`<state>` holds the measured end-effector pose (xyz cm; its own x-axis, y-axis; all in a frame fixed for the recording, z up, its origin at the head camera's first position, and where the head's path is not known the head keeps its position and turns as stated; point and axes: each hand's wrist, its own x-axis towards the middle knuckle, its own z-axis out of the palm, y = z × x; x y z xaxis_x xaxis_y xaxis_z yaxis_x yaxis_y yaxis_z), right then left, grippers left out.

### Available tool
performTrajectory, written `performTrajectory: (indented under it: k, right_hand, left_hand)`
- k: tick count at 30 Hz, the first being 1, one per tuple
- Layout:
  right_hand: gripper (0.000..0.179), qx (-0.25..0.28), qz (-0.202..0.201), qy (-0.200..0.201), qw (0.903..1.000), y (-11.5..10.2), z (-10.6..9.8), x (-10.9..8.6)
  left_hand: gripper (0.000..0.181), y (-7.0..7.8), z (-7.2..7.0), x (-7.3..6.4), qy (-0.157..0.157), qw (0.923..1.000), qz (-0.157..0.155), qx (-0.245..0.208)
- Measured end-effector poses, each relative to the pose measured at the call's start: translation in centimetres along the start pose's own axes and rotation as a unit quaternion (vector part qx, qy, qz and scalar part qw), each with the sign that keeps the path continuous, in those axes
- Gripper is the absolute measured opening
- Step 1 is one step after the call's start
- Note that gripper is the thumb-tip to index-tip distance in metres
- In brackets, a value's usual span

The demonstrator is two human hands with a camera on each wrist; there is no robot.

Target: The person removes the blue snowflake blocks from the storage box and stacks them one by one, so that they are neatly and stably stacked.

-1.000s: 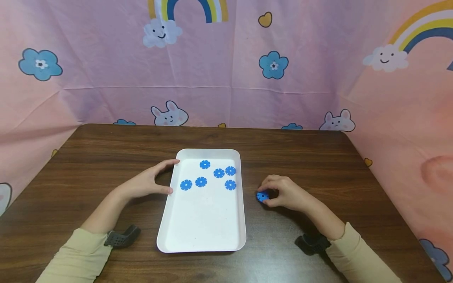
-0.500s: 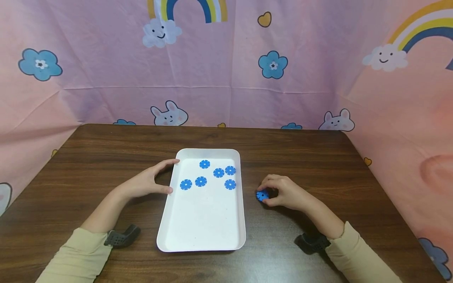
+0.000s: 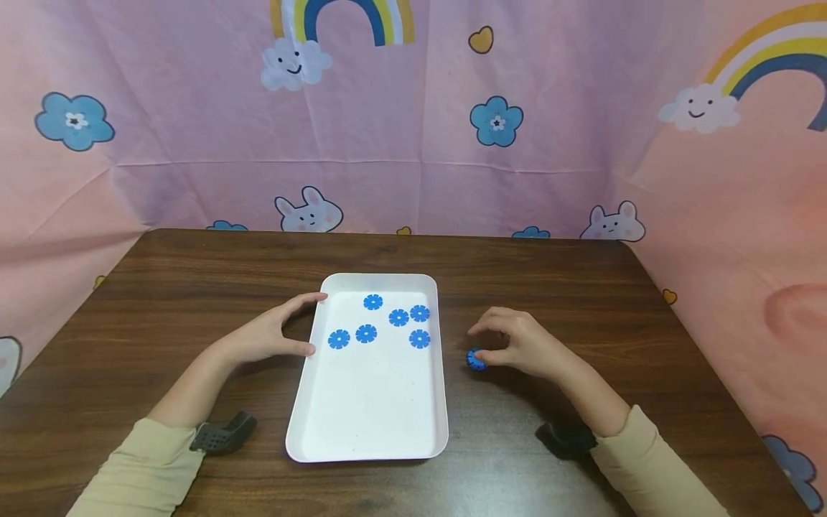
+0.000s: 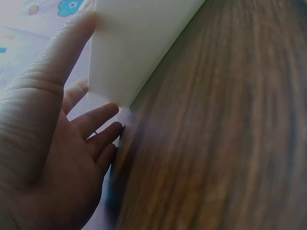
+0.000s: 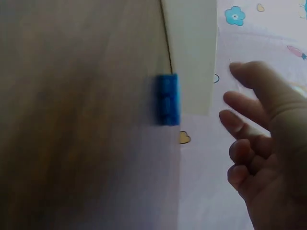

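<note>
A white tray (image 3: 362,402) lies on the wooden table with several blue notched discs (image 3: 366,333) spread over its far half. My left hand (image 3: 261,336) touches the tray's left edge with thumb and forefinger spread apart; its other fingers reach beside the tray wall (image 4: 139,38) in the left wrist view. To the right of the tray stands a small stack of blue notched discs (image 3: 476,360). My right hand (image 3: 520,343) is just over and beside that stack, thumb and fingers parted. In the right wrist view a gap shows between the fingertips (image 5: 230,122) and the stack (image 5: 169,99).
The brown table (image 3: 213,273) runs back to a pink and purple cloth (image 3: 381,129) printed with rainbows, clouds and rabbits. Dark wrist devices (image 3: 222,434) sit at both sleeve cuffs.
My right hand has let go of the disc stack and lifted slightly, its thumb and fingers opening. The stack stays on the table. My left hand keeps its place at the tray.
</note>
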<state>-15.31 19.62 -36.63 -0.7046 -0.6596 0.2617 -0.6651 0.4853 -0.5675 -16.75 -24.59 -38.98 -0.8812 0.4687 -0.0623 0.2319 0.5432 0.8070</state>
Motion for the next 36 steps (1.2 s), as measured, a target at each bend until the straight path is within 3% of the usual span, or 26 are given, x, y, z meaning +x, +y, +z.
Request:
performTrajectory:
  k: [14, 25, 36]
  right_hand:
    - [0.025, 0.042, 0.003, 0.020, 0.9989, -4.4, -1.0, 3.8]
    - [0.024, 0.067, -0.043, 0.045, 0.9959, -6.3, -0.1, 7.0]
    - [0.029, 0.066, -0.031, 0.012, 0.9973, -7.2, 1.7, 9.9]
  left_hand:
    - [0.088, -0.2, 0.0, 0.0, 0.006, 1.0000, -0.004, 0.005]
    - [0.088, -0.3, 0.1, 0.0, 0.006, 1.0000, 0.000, 0.002]
    - [0.087, 0.0, 0.0, 0.0, 0.005, 0.9999, -0.001, 0.015]
